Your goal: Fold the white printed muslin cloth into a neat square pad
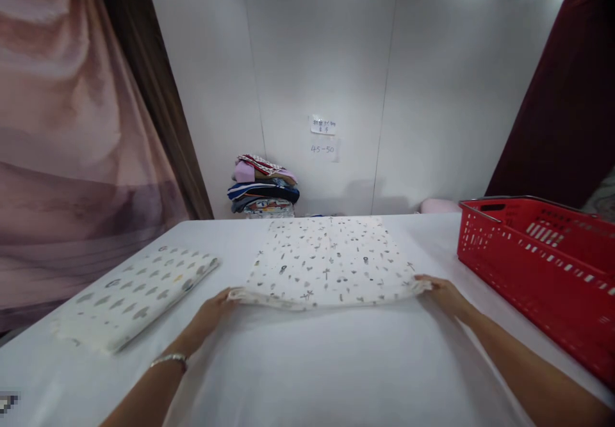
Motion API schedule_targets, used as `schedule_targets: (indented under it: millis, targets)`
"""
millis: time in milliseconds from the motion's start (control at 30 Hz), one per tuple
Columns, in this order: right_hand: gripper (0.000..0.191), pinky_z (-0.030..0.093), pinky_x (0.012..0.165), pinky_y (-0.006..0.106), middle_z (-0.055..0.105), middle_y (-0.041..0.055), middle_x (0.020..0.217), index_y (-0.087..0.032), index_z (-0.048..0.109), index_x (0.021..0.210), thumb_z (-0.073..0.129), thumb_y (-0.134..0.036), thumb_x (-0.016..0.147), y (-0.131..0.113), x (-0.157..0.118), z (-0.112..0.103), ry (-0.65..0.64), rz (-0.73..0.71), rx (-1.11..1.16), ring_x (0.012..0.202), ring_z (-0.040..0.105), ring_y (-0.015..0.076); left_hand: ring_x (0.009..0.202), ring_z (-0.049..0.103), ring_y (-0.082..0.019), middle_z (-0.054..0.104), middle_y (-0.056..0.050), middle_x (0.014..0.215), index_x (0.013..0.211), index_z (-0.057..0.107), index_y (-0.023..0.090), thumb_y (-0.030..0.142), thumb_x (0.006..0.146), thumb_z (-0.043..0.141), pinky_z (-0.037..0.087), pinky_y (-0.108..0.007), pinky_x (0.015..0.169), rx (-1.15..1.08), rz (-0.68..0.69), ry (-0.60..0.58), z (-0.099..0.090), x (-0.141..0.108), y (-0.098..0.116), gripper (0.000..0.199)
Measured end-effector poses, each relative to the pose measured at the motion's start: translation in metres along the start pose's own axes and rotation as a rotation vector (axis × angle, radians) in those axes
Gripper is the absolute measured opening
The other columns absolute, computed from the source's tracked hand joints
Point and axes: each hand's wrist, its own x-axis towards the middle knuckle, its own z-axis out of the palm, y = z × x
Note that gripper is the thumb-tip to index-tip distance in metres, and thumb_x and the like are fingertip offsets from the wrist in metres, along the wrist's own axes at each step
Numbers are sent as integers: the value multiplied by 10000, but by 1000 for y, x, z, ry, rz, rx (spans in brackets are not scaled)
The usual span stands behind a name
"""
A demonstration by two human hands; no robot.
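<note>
A white cloth with small grey and dark prints lies spread on the table in front of me. My left hand grips its near left corner. At the near right corner, my right hand pinches the same cloth. The near edge between my hands is gathered in a narrow fold and sags slightly in the middle. Left of my left hand rests a folded cream cloth with grey cloud-like prints.
A red plastic basket stands along the right side of the white table. Behind the table's far edge is a stack of folded fabrics. Handwritten paper signs hang on the wall. A pink curtain hangs at left.
</note>
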Motion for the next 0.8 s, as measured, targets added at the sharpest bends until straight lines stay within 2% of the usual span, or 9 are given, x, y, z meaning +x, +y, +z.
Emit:
schedule_targets:
  millis: [100, 167, 233, 300, 433, 567, 633, 700, 800]
  targets:
    - [507, 433, 957, 385, 616, 102, 1175, -188, 711, 964, 678, -527, 588, 21, -30, 5, 8, 24, 15, 1147, 520, 312, 1201, 484, -263, 545, -31, 1286, 1185, 583, 262, 573, 732, 503, 372, -425, 1019, -32, -24, -48, 1, -19, -22, 555]
    - [512, 412, 979, 380, 580, 112, 1227, -193, 705, 983, 684, -527, 596, 27, -46, -2, -4, 5, 31, 1213, 456, 307, 1285, 381, -272, 481, -25, 1351, 1137, 615, 270, 603, 720, 506, 315, -433, 1059, -22, 52, -15, -6, -26, -31, 545]
    - [505, 396, 995, 390, 582, 127, 1222, -193, 712, 959, 705, -524, 578, 29, -60, -9, -41, -3, 52, 1229, 436, 311, 1317, 321, -290, 480, -30, 1351, 1006, 680, 261, 643, 683, 526, 290, -433, 1073, 18, 128, -29, -15, -34, -38, 523]
    - [489, 391, 1000, 400, 583, 130, 1220, -197, 716, 941, 710, -526, 578, 32, -72, -14, -60, 4, 82, 1219, 449, 312, 1311, 330, -297, 504, -34, 1328, 929, 700, 262, 665, 672, 526, 307, -424, 1066, 58, 156, -57, -21, -44, -42, 509]
    - [468, 429, 971, 386, 577, 114, 1233, -221, 710, 966, 689, -530, 615, 44, -86, -15, -37, -20, 95, 1237, 427, 311, 1305, 344, -285, 468, -17, 1362, 981, 684, 283, 658, 723, 482, 361, -394, 1039, 82, 155, -38, -23, -62, -44, 498]
    - [392, 377, 1017, 419, 611, 99, 1185, -251, 716, 932, 689, -494, 625, 63, -88, -12, -73, -44, 10, 1249, 414, 307, 1266, 400, -308, 537, -69, 1290, 964, 696, 256, 695, 672, 501, 343, -437, 1045, 95, 124, -57, -8, -69, -47, 562]
    - [380, 356, 1034, 439, 608, 91, 1192, -254, 707, 947, 666, -486, 649, 69, -88, -11, -79, -67, -28, 1250, 415, 299, 1220, 457, -307, 574, -91, 1238, 963, 693, 233, 698, 644, 516, 339, -434, 1048, 85, 118, -29, 0, -70, -49, 591]
    - [370, 358, 1035, 447, 620, 88, 1171, -248, 705, 927, 649, -493, 656, 70, -89, -13, -85, -105, -63, 1245, 423, 295, 1183, 495, -290, 578, -88, 1230, 953, 688, 222, 669, 648, 522, 357, -404, 1040, 70, 130, -13, 6, -74, -50, 567]
    - [343, 358, 1041, 453, 639, 82, 1139, -246, 703, 879, 616, -506, 673, 65, -92, -17, -104, -175, -137, 1224, 451, 287, 1174, 504, -269, 534, -74, 1289, 929, 680, 211, 576, 671, 529, 395, -358, 1012, 85, 135, -51, 6, -83, -45, 471]
